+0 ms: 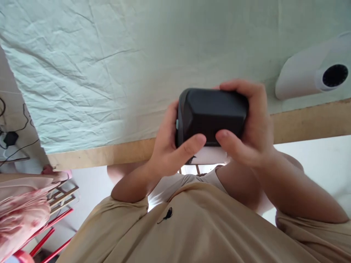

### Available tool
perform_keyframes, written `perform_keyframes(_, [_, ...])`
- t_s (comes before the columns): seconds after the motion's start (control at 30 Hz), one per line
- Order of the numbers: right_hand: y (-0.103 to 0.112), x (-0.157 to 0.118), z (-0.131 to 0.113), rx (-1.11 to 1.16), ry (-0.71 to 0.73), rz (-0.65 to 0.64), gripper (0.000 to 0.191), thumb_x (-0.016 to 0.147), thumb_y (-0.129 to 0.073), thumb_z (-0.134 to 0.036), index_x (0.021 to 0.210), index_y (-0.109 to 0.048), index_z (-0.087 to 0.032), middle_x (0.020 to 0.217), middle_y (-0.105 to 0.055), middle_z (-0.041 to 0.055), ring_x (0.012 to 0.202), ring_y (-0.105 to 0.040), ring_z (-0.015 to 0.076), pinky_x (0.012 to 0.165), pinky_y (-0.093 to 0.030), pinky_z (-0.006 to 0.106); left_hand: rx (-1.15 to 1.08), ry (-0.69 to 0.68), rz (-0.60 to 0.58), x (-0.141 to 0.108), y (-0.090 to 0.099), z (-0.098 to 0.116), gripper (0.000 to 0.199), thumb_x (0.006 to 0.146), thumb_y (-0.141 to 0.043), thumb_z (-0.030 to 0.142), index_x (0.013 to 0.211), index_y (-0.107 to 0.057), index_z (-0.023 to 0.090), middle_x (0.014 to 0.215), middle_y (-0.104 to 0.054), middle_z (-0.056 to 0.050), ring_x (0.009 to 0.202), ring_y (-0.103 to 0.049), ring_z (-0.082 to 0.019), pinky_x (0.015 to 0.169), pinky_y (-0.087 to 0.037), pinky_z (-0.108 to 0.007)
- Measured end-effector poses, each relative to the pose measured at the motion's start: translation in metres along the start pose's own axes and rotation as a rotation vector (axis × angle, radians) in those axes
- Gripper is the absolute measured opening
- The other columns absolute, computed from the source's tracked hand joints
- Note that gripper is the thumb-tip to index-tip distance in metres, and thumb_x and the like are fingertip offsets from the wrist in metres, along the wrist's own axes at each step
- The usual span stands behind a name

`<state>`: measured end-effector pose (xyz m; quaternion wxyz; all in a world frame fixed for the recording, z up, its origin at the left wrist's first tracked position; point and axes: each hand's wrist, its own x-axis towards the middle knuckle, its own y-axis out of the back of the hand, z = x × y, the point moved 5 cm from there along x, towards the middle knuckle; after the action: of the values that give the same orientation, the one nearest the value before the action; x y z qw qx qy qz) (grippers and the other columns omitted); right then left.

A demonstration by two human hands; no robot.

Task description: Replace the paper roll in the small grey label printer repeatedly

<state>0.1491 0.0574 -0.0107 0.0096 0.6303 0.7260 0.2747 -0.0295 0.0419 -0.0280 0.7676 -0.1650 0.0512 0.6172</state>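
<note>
Both hands hold a black, boxy object with bevelled edges (216, 113) in front of my body, near the table's front edge. Its kind is not clear; a small pale teal spot shows on its left side. Around its left end is my left hand (171, 146), the thumb lying along the lower front and the fingers mostly hidden behind. My right hand (253, 124) wraps the right end, with the thumb pressed on the front and a finger over the top edge. The hands look slightly blurred.
A wrinkled pale green cloth (82, 73) covers the table, leaving a bare wooden edge (309, 122). At right lies a white cylinder with a dark round end (301, 75). Left are cables with a black plug (11, 138), pink patterned fabric (24, 215) and red bars (44, 241).
</note>
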Motion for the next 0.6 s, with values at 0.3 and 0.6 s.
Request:
perform_keyframes(0.3, [-0.0017,0.0052,0.0013,0.100,0.066,-0.074,0.078,0.083,-0.069,-0.043,0.156,-0.042,-0.032,0.130,-0.064,0.0110,0.120,-0.066,0.0294,0.093,-0.064,0.050,-0.016,-0.002,-0.048,-0.0029,-0.0009,0.0002,0.057,0.088,-0.074,0.057,0.143,-0.059,0.054,0.137,-0.071,0.004,0.126,-0.069,-0.028,0.112,-0.060,-0.049])
perform_keyframes(0.6, [0.0020,-0.0011,0.0012,0.023,0.013,-0.061,0.067,0.088,-0.067,-0.050,0.151,-0.048,-0.035,0.129,-0.066,0.0094,0.112,-0.068,0.0310,0.088,-0.063,0.052,0.027,-0.012,-0.022,-0.0008,0.0019,-0.0037,0.053,0.084,-0.080,0.050,0.135,-0.066,0.054,0.135,-0.074,0.006,0.130,-0.069,-0.031,0.110,-0.060,-0.050])
